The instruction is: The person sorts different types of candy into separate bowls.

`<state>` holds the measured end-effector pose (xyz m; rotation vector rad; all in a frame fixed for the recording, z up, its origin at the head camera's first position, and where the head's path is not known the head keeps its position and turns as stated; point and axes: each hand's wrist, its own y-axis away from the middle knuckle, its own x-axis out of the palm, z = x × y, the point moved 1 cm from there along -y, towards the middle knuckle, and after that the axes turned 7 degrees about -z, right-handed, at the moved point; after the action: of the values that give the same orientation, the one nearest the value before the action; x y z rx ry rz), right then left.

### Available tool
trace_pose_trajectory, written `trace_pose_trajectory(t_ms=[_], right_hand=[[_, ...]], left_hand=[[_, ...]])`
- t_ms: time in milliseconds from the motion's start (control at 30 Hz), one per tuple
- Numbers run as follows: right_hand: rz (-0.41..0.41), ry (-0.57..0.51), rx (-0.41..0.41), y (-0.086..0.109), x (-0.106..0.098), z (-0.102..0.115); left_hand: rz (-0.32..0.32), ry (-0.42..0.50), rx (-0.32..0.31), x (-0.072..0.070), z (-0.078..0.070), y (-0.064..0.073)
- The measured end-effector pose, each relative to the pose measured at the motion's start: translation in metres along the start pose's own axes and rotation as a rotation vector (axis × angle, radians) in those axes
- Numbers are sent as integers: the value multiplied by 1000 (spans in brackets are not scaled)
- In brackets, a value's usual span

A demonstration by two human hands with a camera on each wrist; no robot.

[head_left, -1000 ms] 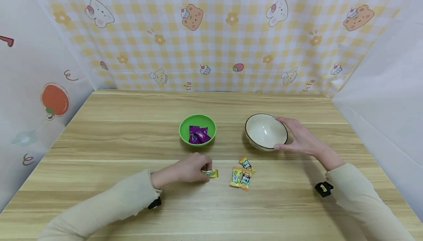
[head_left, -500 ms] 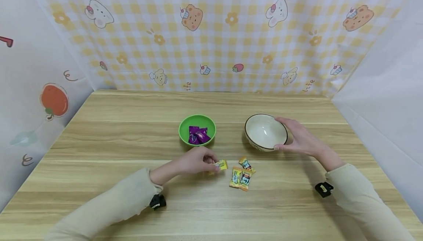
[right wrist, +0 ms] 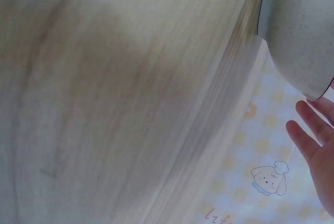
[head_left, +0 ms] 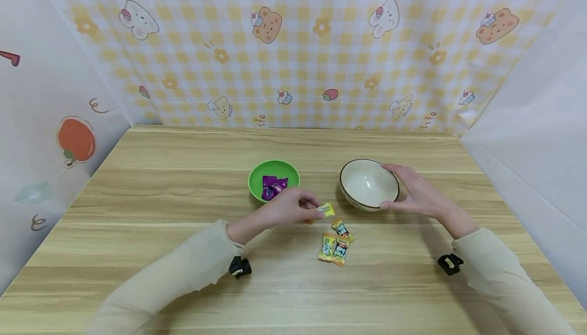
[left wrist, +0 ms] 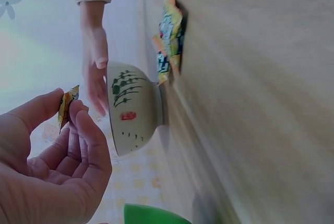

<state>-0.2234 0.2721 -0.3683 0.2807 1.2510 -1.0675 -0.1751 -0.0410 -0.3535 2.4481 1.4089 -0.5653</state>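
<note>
In the head view my left hand [head_left: 293,207] pinches a yellow wrapped candy [head_left: 327,209] between thumb and fingertip, raised over the table between the two bowls. The left wrist view shows the candy [left wrist: 67,105] held at its ends, the other fingers curled loosely below. My right hand [head_left: 419,193] holds the cream bowl [head_left: 367,184] by its right side, thumb at the near rim and fingers at the far rim. That bowl has a brown rim, painted marks outside and a bare inside. Three yellow-orange candies [head_left: 340,250] lie on the table in front of it.
A green bowl [head_left: 257,172] with several purple wrapped candies [head_left: 270,187] stands left of the cream bowl, partly behind my left hand. The wooden table [head_left: 183,172] ends at a checked yellow cloth [head_left: 298,65], with white cloth at both sides.
My left hand has lifted the yellow candy off the table and carried it right and away from me, toward the cream bowl. The right hand and both bowls stay put.
</note>
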Motion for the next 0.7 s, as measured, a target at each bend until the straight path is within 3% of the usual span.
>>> trace_pose_trajectory(t_ms=[367, 700], right_hand=[[8, 7, -7, 1, 0, -1], [12, 3, 5, 0, 0, -2]], left_hand=[[-17, 53, -76, 4, -5, -32], [-27, 7, -89, 11, -14, -57]])
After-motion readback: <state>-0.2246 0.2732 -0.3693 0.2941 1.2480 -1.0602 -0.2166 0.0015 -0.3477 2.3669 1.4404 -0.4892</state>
